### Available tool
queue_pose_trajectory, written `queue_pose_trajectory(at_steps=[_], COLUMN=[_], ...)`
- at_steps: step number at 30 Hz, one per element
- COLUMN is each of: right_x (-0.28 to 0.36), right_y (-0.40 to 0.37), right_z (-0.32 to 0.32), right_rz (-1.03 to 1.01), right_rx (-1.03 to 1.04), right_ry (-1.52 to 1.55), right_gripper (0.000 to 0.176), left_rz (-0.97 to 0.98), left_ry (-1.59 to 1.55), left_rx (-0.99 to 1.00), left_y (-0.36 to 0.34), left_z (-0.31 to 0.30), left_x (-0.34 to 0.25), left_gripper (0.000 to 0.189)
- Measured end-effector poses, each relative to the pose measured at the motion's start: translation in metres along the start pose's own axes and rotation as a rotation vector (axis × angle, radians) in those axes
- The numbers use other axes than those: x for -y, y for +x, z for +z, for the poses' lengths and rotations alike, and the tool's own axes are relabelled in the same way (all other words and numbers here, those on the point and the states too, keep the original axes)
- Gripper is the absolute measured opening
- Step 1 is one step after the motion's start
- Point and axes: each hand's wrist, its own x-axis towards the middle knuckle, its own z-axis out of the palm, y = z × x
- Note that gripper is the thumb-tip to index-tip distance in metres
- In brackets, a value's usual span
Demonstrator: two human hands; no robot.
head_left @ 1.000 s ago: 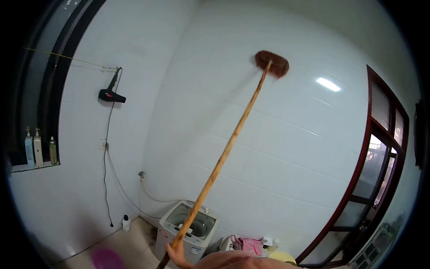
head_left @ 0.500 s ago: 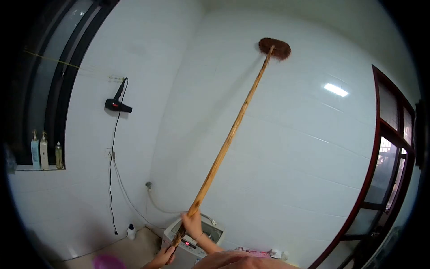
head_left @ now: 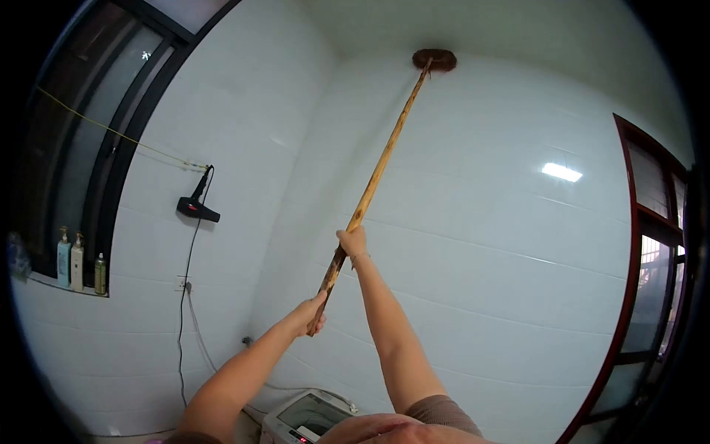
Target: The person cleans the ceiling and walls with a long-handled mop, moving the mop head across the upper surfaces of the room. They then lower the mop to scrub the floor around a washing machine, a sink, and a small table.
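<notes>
A long-handled brush (head_left: pixel 386 154) with a wooden pole slants up across the white tiled wall. Its brown bristle head (head_left: pixel 435 60) rests at the top of the wall, close to the ceiling. My left hand (head_left: pixel 308 317) is wrapped round the dark lower end of the pole. Higher up, where the wood turns pale, my right hand (head_left: pixel 353 242) grips the same pole. Both arms are stretched upward.
A washing machine (head_left: pixel 285 422) stands below in the corner. On the left wall hang a black hair dryer (head_left: pixel 198 208) and its cord; several pump bottles (head_left: pixel 77 263) stand on the window ledge. A red-framed door (head_left: pixel 642 281) is at the right.
Both hands have risen with the pole, and my arms are now extended. The brush head has moved up the wall towards the ceiling. My view has tilted upward.
</notes>
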Motion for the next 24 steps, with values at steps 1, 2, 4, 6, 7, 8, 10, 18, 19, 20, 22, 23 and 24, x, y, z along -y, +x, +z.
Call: queue_pose_trajectory(at_steps=[1,2,4,6,7,8,10,18,19,20,22,23,24], right_x=[-0.003,0.006,0.030,0.042,0.047,0.047,0.032,0.065,0.069,0.065,0.078,0.093,0.105], right_y=[0.011,0.012,0.000,-0.023,-0.039,-0.059,-0.110,-0.420,-0.461,-0.510,-0.577,-0.601,-0.623], right_z=[0.009,0.015,0.017,0.023,0.029,0.038,0.068,0.143,0.148,0.157,0.170,0.173,0.176], right_rz=[-0.055,-0.053,0.046,0.067,0.084,0.047,-0.088,0.598,0.635,0.734,0.886,0.940,0.983], right_rx=[-0.024,-0.020,-0.092,-0.030,0.030,0.029,-0.074,0.202,0.263,0.411,0.598,0.602,0.602], right_ry=[-0.008,-0.002,0.027,-0.024,-0.068,-0.036,0.024,0.450,0.476,0.533,0.634,0.670,0.692], right_gripper=[0.024,0.024,0.023,0.029,0.039,0.038,0.033,0.034,0.032,0.031,0.030,0.029,0.028], left_rz=[-0.021,-0.022,-0.009,-0.032,-0.050,-0.036,-0.048,-0.219,-0.231,-0.236,0.018,0.247,0.297], left_ry=[-0.004,-0.003,0.013,0.026,0.043,0.034,0.063,0.187,0.207,0.215,0.398,0.648,0.786], left_rx=[0.000,-0.007,-0.008,-0.033,-0.061,-0.041,-0.013,-0.085,-0.113,-0.204,-0.772,-1.296,-1.548], left_y=[0.005,0.004,0.001,-0.010,-0.021,-0.036,-0.071,-0.293,-0.320,-0.335,-0.329,-0.312,-0.303], left_z=[-0.006,-0.012,-0.018,-0.034,-0.045,-0.056,-0.083,-0.190,-0.196,-0.198,-0.171,-0.146,-0.138], left_x=[-0.006,-0.012,-0.019,-0.010,-0.003,0.008,0.038,0.219,0.234,0.253,0.293,0.317,0.330], left_gripper=[0.046,0.046,0.045,0.045,0.045,0.048,0.049,0.043,0.036,0.030,0.019,0.016,0.016])
